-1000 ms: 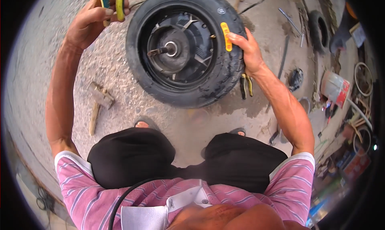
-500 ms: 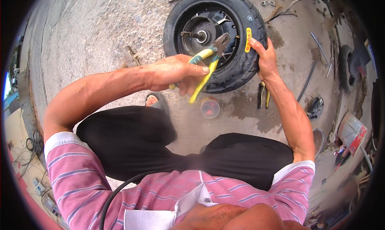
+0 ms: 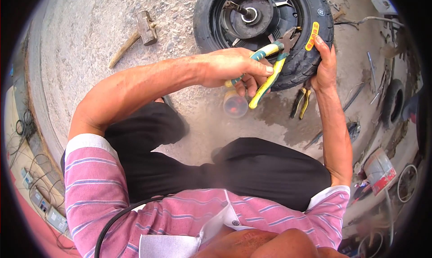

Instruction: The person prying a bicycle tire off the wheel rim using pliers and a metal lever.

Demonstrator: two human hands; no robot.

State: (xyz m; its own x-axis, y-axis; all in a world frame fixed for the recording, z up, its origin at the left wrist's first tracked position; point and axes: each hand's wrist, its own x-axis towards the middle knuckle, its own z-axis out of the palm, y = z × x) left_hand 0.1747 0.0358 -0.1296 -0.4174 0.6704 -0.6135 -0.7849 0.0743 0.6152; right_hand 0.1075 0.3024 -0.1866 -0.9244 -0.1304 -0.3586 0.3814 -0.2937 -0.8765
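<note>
My left hand is closed around yellow-and-green pliers, whose handles are spread apart. Their jaws reach the near right part of the rim, where the tyre's inner edge meets a small brass-coloured piece; whether they grip it I cannot tell. The wheel has a black tyre and a dark metal hub with an axle stub pointing up. My right hand holds the tyre's right side, thumb on the sidewall beside a yellow-and-red label, fingers round the tread.
A hammer with a wooden handle lies on the rough ground at left. Below the tyre are a clear plastic cup and black-and-yellow pliers. Another tyre, a white-and-red bucket and metal rods lie at right.
The view has shifted, showing the hammer fully and the wheel higher and farther right. The pliers' jaws have moved outward from the hub toward the tyre's inner edge. My right hand still holds the tyre.
</note>
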